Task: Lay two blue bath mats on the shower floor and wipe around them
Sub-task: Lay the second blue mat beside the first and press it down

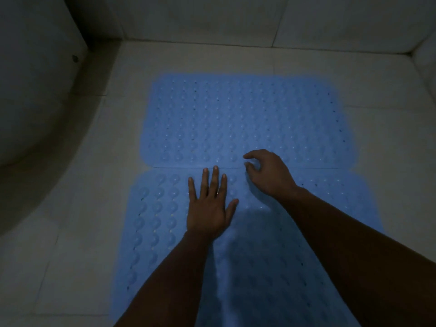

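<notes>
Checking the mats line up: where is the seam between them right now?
In the head view the seam runs across mid-frame, between the far mat and the near mat, just beyond the left hand.

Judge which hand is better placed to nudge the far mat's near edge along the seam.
Probably the right hand: its curled fingers hover right at the seam, over the far mat. The left hand lies flat on the near mat, fingertips at the seam, likely steadying it.
</notes>
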